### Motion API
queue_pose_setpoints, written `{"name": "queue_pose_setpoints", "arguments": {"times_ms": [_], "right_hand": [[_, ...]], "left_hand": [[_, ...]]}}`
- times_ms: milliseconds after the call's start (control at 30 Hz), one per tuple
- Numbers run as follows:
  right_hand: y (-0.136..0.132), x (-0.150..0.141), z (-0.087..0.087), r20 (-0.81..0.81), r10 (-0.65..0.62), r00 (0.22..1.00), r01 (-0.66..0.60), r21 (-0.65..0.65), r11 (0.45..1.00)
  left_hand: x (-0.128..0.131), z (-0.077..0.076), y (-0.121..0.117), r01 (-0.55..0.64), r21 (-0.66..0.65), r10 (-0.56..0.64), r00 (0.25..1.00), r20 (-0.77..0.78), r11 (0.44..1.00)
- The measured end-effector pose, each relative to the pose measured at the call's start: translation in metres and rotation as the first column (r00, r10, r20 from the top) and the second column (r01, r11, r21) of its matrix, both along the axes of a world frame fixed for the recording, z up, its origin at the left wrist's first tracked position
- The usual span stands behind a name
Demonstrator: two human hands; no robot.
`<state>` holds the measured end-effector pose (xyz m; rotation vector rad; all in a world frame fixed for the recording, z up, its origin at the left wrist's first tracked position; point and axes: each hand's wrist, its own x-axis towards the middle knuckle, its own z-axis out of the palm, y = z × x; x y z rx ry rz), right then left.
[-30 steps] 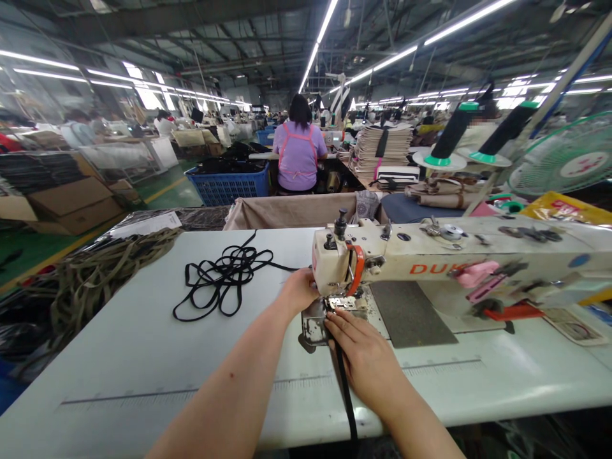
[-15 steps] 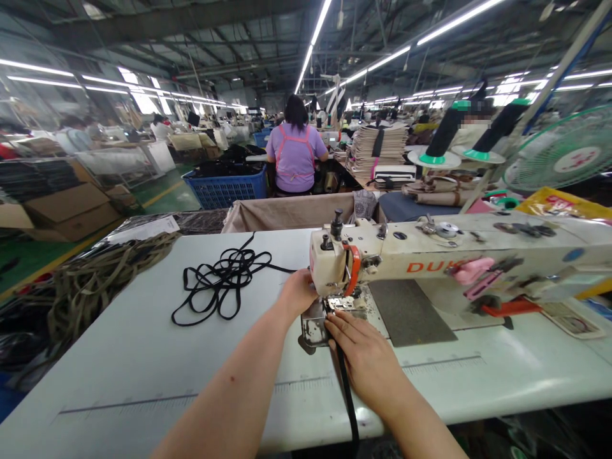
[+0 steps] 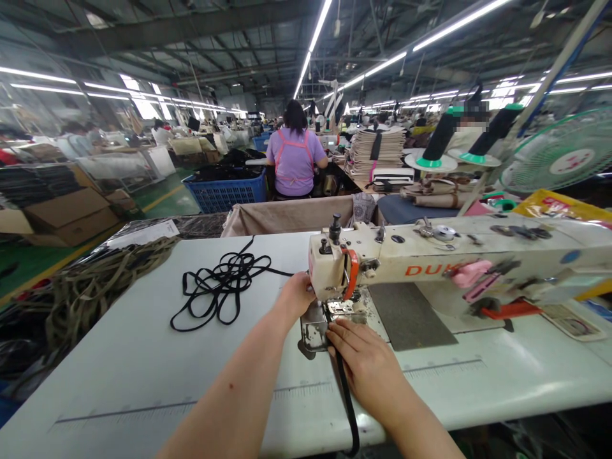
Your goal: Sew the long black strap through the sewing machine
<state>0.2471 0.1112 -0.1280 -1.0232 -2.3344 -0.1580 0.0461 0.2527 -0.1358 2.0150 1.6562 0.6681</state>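
A narrow black strap comes up over the table's front edge to the needle area of the sewing machine. My right hand rests just in front of the presser foot, fingers together, with the strap held under the fingertips and thumb. Left of the machine head, my left hand is closed at the back of the needle area, where the strap comes out; its fingertips are partly hidden by the head. Beyond it, more of the strap lies in a loose looped pile on the white table.
Olive straps are heaped at the table's left edge. Behind the table stands a beige fabric-lined bin; past it, a person in purple sits by a blue crate. Thread cones and a green fan are at right.
The view has tilted slightly, so the table sits a little lower in the picture. Both hands keep nearly the same places at the machine, and the strap pile looks unchanged.
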Motion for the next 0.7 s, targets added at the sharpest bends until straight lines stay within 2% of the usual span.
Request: {"name": "queue_pose_setpoints", "arguments": {"times_ms": [133,400,700], "right_hand": [[-0.0005,-0.0014,0.0005,-0.01,0.003,1.0,-0.003,0.003,1.0],[-0.0005,-0.0016,-0.0016,0.0,-0.017,1.0,0.017,-0.023,1.0],[0.0003,-0.0028,0.0038,0.036,-0.044,0.998,0.046,-0.054,0.997]], "left_hand": [[0.0014,-0.0035,0.0017,0.008,0.037,-0.009,0.999,0.034,0.999],[0.0018,-0.0067,0.0035,-0.046,0.013,0.045,0.996,0.082,0.999],[-0.0003,-0.0052,0.0043,-0.094,-0.008,0.094,0.995,0.037,0.996]]}}
